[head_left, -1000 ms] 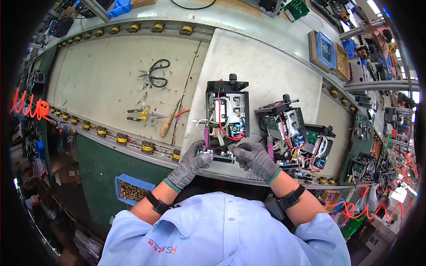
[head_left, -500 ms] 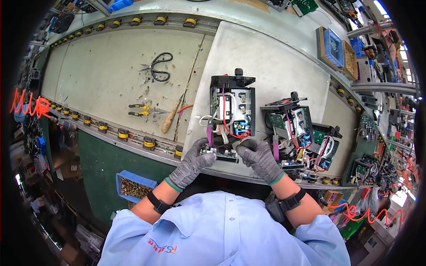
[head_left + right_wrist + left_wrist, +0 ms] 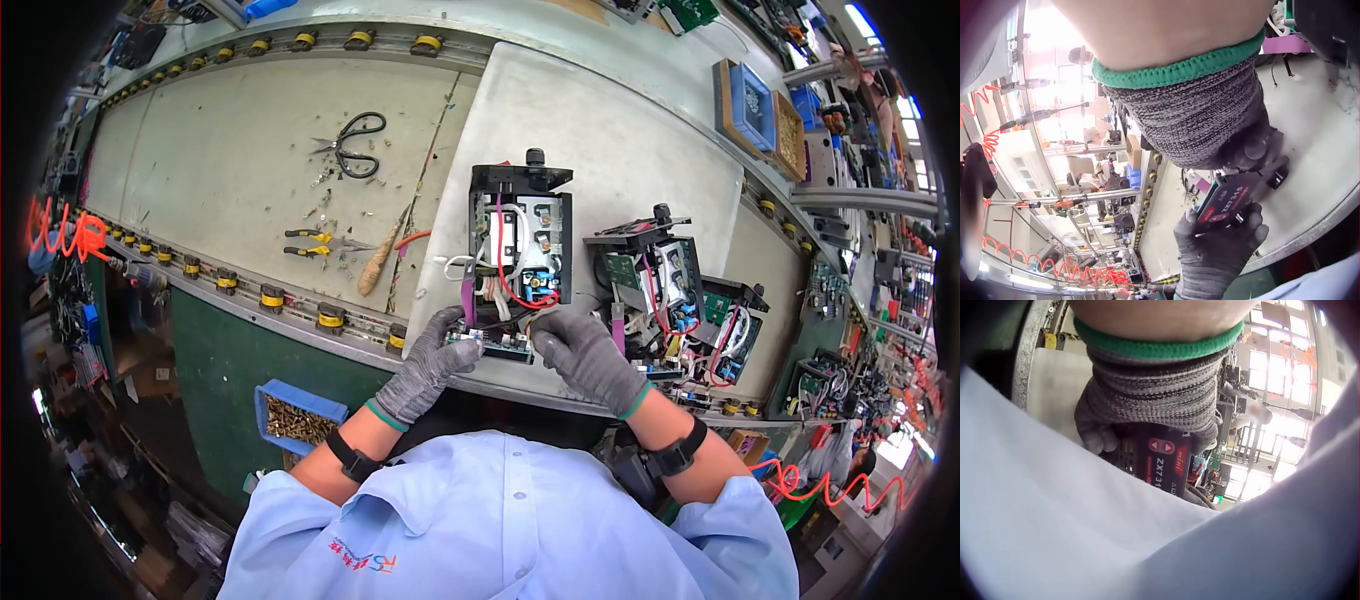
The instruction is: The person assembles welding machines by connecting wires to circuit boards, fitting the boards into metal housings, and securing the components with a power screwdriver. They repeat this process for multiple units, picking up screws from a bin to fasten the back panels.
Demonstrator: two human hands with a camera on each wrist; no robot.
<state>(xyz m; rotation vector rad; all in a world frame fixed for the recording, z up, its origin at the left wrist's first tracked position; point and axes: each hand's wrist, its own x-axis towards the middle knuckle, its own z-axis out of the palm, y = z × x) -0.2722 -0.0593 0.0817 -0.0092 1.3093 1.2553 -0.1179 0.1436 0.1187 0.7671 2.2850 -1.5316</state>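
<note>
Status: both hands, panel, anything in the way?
Left hand grips small panel. Right hand at its other end, hold unclear. Wires crowd between panel and open black unit.

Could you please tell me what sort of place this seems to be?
Probably an electronics assembly workshop: open black units full of wires stand on the worktop, with pliers and scissors farther left, and a blue bin holds many small brass-coloured parts.
</note>
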